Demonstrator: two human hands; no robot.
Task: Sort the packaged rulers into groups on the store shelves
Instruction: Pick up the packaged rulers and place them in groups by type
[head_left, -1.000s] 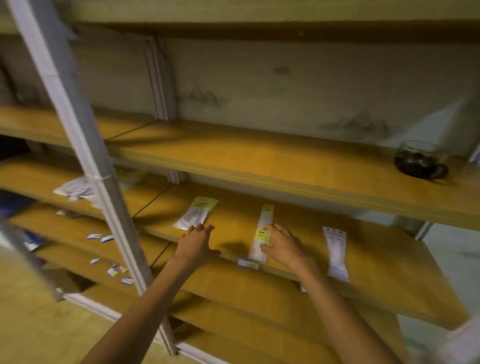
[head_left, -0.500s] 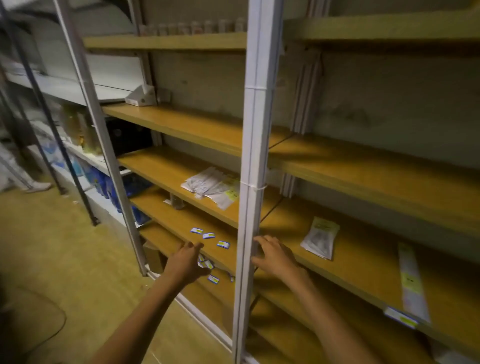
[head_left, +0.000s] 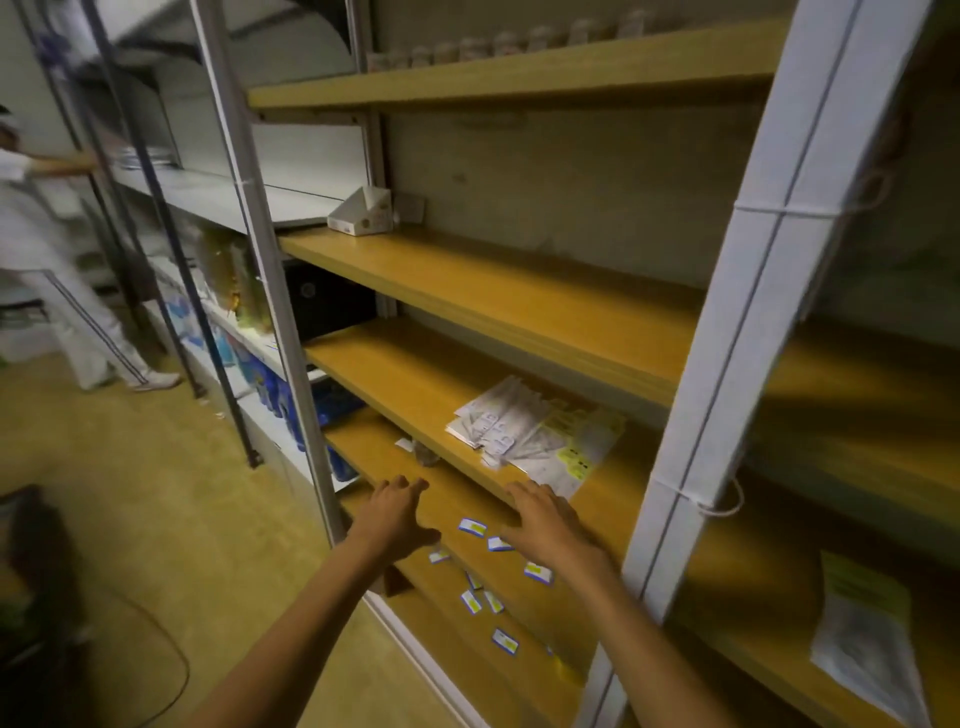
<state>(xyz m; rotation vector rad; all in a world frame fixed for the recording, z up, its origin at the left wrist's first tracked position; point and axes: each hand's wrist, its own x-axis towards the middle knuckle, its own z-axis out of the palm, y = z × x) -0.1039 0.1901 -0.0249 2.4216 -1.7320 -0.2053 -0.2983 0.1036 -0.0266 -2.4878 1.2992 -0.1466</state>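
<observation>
White upright post (head_left: 737, 332) stands right of piled packaged rulers (head_left: 535, 431).

A white cardboard display box (head_left: 360, 215) sat at the left end of an upper shelf, against the back wall. Small blue-and-yellow price labels (head_left: 472, 526) ran along the front edges of the lower shelves before me. A row of small jars (head_left: 498, 44), blurred, lined the top shelf. A person in white clothing (head_left: 47, 270) stood at the far left beside the neighbouring rack. A dark cable (head_left: 174, 649) curved across the floor.
</observation>
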